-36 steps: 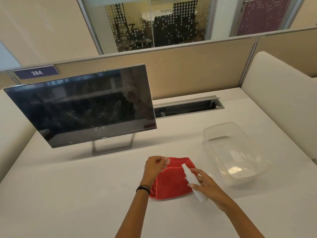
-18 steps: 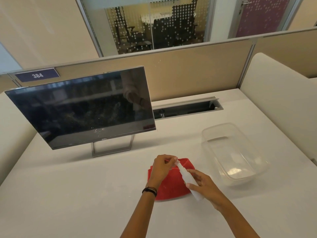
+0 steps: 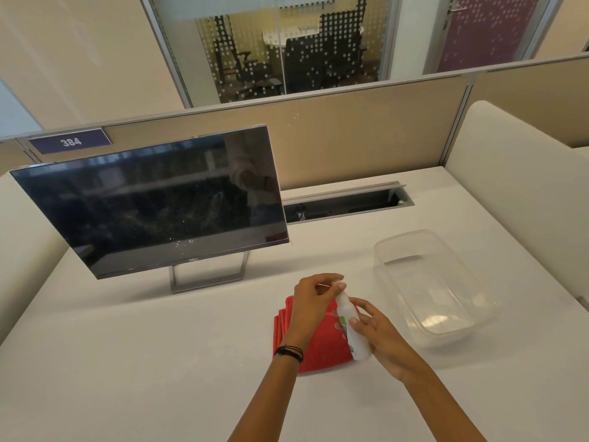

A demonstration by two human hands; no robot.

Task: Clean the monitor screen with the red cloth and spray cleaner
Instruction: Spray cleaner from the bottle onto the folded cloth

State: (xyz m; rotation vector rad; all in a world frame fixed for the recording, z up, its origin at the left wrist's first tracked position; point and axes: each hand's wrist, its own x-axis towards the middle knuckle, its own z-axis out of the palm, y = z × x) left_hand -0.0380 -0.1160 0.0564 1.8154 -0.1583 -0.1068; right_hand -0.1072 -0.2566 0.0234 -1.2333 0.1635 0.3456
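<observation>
Toward the desk's (image 3: 159,362) front edge, the right hand (image 3: 382,336) wraps the body of a small white spray bottle (image 3: 345,309) while the left hand (image 3: 314,301) pinches its top, both over the folded red cloth (image 3: 322,346) lying flat. The bottle looks light, stiff and slightly slick, best held round its middle; the cloth, soft and limp, suits bunching. Farther off, a clear plastic tub (image 3: 439,291) sits right, the speckled monitor (image 3: 153,205) back left.

The monitor (image 3: 149,202) has a black, unlit screen speckled with droplets near its lower centre. It stands at the left rear of the tabletop (image 3: 127,362). The cloth (image 3: 322,346) is red, folded and lies flat. The bottle (image 3: 349,320) is small and white with a green-marked label, tilted over the cloth. The right hand (image 3: 379,333) holds its body and the left hand (image 3: 314,303) pinches its top.
</observation>
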